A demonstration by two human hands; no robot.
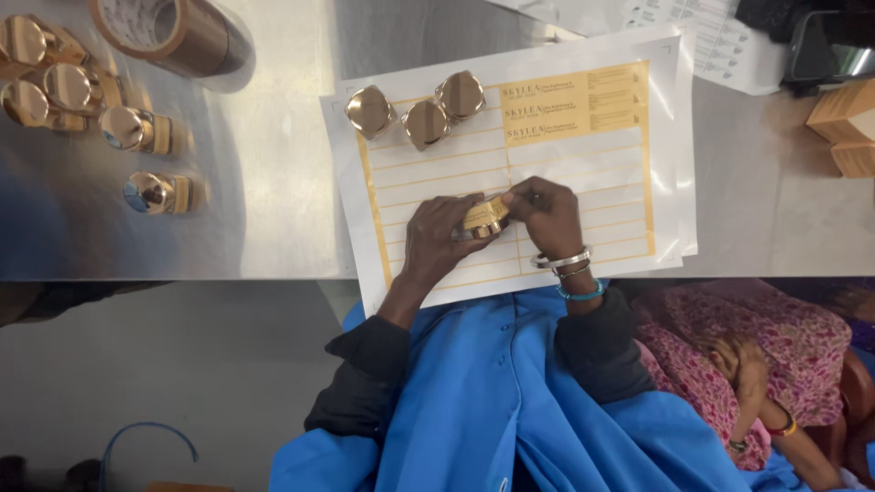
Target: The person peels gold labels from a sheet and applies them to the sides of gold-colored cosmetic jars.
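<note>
Head view, looking down on a metal table [273, 228].

Item held: one small jar [484, 219], centre of the frame, over the lower part of a label sheet [583, 182]. Shiny gold body with a mirror-like lid, squarish with rounded corners; a yellow-gold label lies across its side. The jar is tilted on its side between both hands.

Left hand [442, 241]: fingers curled around the left side of the jar, gripping it.

Right hand [545, 214]: fingertips pressed on the label at the right side of the jar, closed on it. Bangles and a blue band sit on that wrist.

Label sheet: white backing, yellow-gold labels left only in the upper right block; the remaining rows are peeled bare.

Three similar jars [427, 121] stand together on the upper left of the sheet.

More jars [137, 130], upper left of the frame, lie on the table.

Tape roll [173, 32], brown, top left edge.

Another person's hand [743, 364], lower right, rests on patterned pink cloth.
</note>
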